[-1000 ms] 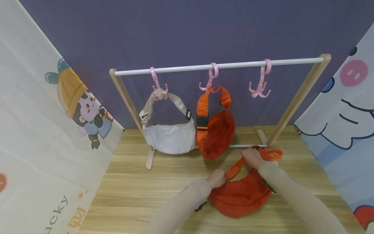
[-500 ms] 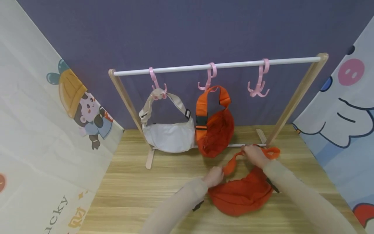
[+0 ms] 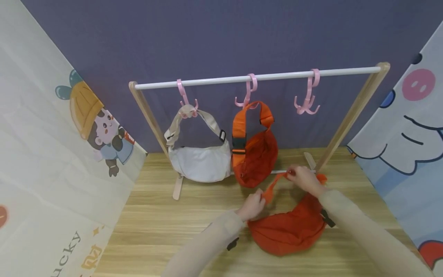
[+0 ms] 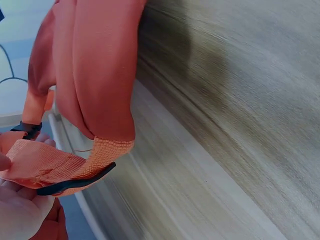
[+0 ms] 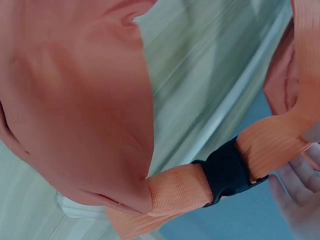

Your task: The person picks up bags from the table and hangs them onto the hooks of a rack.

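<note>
An orange-red waist bag sits low on the table, in front of the rack. My left hand grips its orange strap near the bag's left end, close to a black slider. Farther back and to the right, my right hand holds the strap beside a black buckle. Between both hands a stretch of strap hangs slightly slack. In the left wrist view the left fingers lie around the webbing; the right wrist view shows only part of the right hand at its edge.
Behind stands a rack with a white rail and wooden legs. A white bag hangs from the left pink hook, another orange-red bag from the middle one. The right pink hook holds no bag.
My right hand has risen slightly and shifted right along the strap. My left hand has moved a little up and left, lifting the strap. The bag has stayed nearly in place.
</note>
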Demonstrator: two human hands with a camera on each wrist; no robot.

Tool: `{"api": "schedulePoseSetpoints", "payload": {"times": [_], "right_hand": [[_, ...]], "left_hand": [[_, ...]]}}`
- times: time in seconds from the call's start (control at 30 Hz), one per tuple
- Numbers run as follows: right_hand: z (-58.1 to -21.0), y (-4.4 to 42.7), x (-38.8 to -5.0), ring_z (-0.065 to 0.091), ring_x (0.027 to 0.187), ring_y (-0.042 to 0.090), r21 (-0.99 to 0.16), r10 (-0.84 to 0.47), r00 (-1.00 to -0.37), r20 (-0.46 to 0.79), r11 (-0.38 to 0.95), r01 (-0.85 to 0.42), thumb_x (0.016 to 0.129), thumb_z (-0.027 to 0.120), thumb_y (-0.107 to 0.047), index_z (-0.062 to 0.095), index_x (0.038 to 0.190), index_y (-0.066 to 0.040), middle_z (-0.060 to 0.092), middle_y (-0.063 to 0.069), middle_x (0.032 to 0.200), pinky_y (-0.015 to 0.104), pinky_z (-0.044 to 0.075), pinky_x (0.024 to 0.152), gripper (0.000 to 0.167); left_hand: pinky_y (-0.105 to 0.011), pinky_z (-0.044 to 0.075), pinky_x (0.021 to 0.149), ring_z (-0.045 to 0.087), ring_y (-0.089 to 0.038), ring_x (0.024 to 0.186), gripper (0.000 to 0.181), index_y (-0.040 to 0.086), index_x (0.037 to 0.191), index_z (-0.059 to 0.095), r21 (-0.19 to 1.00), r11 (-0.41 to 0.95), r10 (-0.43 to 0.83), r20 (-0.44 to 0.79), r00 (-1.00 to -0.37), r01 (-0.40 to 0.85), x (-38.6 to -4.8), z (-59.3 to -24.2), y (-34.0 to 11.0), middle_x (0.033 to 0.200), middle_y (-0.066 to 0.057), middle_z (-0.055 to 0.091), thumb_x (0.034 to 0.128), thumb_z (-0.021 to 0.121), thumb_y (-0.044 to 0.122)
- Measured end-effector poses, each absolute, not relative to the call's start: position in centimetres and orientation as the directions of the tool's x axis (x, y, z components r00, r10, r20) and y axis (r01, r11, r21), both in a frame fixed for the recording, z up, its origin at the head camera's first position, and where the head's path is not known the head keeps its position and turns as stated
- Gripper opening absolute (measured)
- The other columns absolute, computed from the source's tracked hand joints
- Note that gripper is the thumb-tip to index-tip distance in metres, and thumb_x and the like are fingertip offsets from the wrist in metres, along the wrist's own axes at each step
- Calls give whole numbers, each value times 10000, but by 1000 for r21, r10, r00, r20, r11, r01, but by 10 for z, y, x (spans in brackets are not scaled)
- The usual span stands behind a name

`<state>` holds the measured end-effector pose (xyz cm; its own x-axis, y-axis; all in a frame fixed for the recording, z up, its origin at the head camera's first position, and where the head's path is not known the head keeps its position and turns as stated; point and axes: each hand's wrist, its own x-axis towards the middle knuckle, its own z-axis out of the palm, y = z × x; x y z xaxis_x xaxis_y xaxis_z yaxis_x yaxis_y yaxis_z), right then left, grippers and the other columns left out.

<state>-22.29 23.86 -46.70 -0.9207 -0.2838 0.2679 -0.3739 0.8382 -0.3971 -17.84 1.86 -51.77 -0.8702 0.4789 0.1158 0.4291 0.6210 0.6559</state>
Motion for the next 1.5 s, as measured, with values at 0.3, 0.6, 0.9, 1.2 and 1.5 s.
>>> {"api": "schedulePoseSetpoints", "payload": {"times": [0.3, 0.6, 0.9, 1.2, 1.5], "right_hand": [[-458, 241, -218, 497, 591, 123, -487, -248, -922, 298, 791, -370, 750, 607, -59, 605, 797, -57, 579, 14, 681, 281, 394, 544, 47], [-439, 238, -208, 481, 572, 117, -533, -231, -941, 248, 779, -332, 823, 530, -77, 563, 886, -57, 573, 14, 691, 265, 382, 502, 74], [-426, 238, -202, 571, 724, 229, -584, -215, -940, 265, 740, -334, 854, 464, -76, 479, 929, -40, 592, 142, 895, 330, 430, 593, 85], [-411, 236, -195, 515, 815, 271, -645, -218, -927, 304, 670, -368, 849, 444, 7, 429, 917, 22, 416, 168, 948, 259, 417, 646, 71], [-394, 240, -188, 421, 692, 25, -715, -317, -904, 289, 557, -423, 857, 419, 54, 405, 935, 52, 444, 122, 871, 200, 374, 583, 79]], "left_hand": [[-178, 343, 477, 373, -46, 503, 130, 21, 962, 478, 804, 511, 477, 29, -878, 304, -178, -503, 12, 603, 53, 402, 848, 453, 78], [-186, 415, 563, 487, -59, 646, 108, 49, 929, 499, 856, 441, 455, 46, -889, 269, -180, -494, 8, 757, -10, 547, 829, 509, 88], [-202, 460, 572, 558, -147, 672, 213, 23, 1018, 494, 947, 261, 446, 54, -893, 188, -181, -482, 7, 791, -29, 544, 818, 560, 54], [-290, 488, 562, 560, -160, 592, 269, -44, 1089, 484, 975, 140, 475, 87, -875, 173, -169, -438, 3, 799, -129, 568, 824, 530, -33], [-256, 483, 591, 577, -193, 677, 330, 32, 1131, 494, 961, 178, 487, 101, -868, 212, -179, -444, 1, 858, -105, 572, 815, 588, 30]]}}
